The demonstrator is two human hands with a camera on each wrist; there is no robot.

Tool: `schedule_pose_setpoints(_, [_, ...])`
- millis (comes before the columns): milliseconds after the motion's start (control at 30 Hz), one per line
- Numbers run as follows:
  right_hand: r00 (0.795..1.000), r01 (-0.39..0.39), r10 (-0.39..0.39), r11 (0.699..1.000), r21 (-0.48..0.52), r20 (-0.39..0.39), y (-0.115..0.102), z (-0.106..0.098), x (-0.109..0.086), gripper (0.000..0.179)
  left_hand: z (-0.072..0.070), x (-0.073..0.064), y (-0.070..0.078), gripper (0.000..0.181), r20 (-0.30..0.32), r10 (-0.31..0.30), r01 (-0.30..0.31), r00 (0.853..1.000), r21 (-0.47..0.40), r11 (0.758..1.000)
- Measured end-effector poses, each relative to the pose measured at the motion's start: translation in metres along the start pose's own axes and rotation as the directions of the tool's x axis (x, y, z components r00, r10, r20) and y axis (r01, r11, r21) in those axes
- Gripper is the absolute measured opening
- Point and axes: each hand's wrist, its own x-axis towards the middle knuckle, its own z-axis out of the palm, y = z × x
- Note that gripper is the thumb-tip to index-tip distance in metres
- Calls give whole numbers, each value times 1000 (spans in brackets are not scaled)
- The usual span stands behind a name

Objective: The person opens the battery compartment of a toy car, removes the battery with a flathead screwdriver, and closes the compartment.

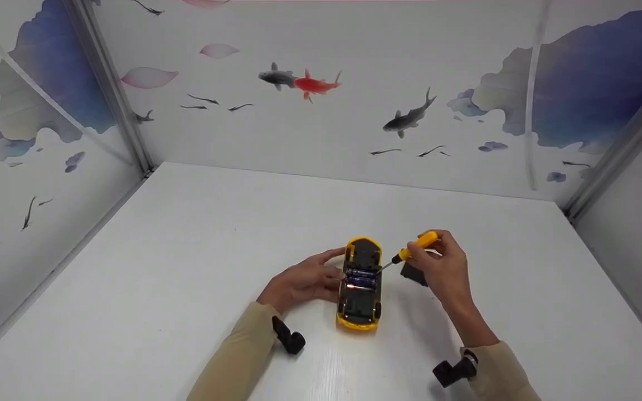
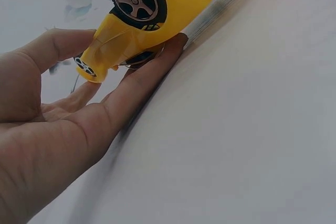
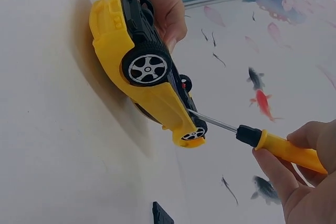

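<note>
In the head view we see the upturned toy car [image 1: 360, 305] low, just right of centre, long axis up the frame. Our left hand [image 1: 310, 278], nearer, has its grip on the left flank; our right hand [image 1: 448, 270] pinches the screwdriver [image 1: 426, 240], shaft slanting down-left toward the batteries [image 1: 361, 281]. The left wrist view shows fingers [image 2: 147, 80] beneath the car, hidden from the head view.

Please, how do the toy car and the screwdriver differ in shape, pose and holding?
Shape: the toy car is broad and wheeled, whereas the screwdriver is slender with a thin metal shaft. Pose: the car is underside up, while the screwdriver slants down toward the car. Holding: the left hand holds the car; the right hand grips the screwdriver. Both have yellow and black parts.
</note>
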Motion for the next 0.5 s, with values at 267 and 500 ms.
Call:
schedule_pose_setpoints(267, [996, 86, -85, 995, -42, 24, -1, 1, -3, 31, 0, 1, 0, 79, 2, -4, 4, 1000, -7, 1000])
schedule_pose_setpoints(500, [987, 149, -142, 984, -95, 78, -2, 0, -6, 31, 0, 0, 0, 79, -7, -4, 4, 1000, 10, 1000])
